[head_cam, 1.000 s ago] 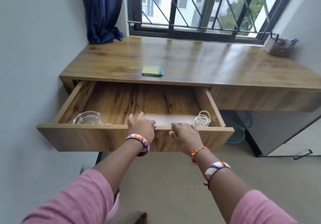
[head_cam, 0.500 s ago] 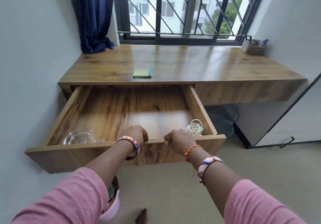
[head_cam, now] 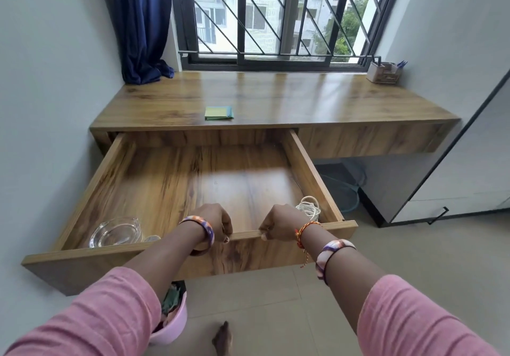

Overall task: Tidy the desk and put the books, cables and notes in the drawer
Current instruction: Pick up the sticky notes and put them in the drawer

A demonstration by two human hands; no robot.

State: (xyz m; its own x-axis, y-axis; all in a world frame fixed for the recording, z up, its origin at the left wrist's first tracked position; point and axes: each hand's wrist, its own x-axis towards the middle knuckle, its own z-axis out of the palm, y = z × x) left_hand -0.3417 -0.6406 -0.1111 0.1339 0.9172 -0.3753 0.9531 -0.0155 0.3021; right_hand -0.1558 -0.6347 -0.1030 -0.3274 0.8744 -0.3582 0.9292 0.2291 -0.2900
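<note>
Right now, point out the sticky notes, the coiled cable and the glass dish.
sticky notes (head_cam: pixel 218 113), head view, on the yellow top sheet.
coiled cable (head_cam: pixel 309 208), head view, on the white loops in the drawer's right front corner.
glass dish (head_cam: pixel 116 232), head view, on its clear bowl.

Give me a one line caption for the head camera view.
Both hands grip the open drawer's front edge; sticky notes wait on the desk.

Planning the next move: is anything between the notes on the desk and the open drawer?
Nothing visible. The notes lie near the desk's front edge, just above the open drawer, whose middle floor is bare.
</note>
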